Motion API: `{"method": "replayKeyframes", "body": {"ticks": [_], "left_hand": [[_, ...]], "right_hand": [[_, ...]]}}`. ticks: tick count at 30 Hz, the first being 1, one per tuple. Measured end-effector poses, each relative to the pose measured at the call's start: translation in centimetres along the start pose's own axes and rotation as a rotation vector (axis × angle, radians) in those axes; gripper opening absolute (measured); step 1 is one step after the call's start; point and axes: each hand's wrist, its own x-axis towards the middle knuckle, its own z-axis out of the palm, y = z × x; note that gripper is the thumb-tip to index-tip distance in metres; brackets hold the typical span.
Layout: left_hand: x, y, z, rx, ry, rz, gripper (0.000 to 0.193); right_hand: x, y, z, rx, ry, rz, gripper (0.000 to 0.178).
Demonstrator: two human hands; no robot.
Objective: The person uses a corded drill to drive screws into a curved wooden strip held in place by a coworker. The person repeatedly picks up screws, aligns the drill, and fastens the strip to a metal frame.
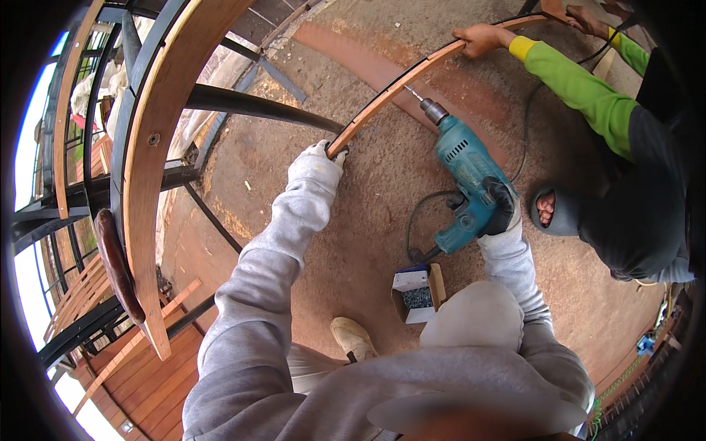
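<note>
My left hand point(318, 156), in a grey sleeve and white glove, grips the near end of a long curved wooden strip point(397, 87) that arcs away to the upper right. My right hand point(500, 204), in a dark glove, holds a teal power drill point(467, 180) by its grip. The drill's bit points up and left, its tip close to the strip's edge near the middle. A co-worker in a green sleeve holds the far part of the strip with one hand point(476, 38).
A small open box of screws point(416, 294) sits on the reddish ground beside my knee. The drill's black cord point(421, 213) loops on the ground. A curved wood-and-black-metal frame point(151, 154) rises at left. My shoe point(353, 338) is below.
</note>
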Motion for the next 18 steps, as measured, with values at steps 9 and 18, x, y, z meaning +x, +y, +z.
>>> {"method": "replayKeyframes", "body": {"ticks": [9, 18], "left_hand": [[0.4, -0.6, 0.7, -0.036, 0.025, 0.024, 0.049], [0.1, -0.9, 1.0, -0.041, -0.04, -0.008, 0.049]], "right_hand": [[-0.2, 0.8, -0.8, -0.152, 0.012, -0.038, 0.062], [-0.5, 1.9, -1.6, -0.106, 0.016, 0.008, 0.075]]}}
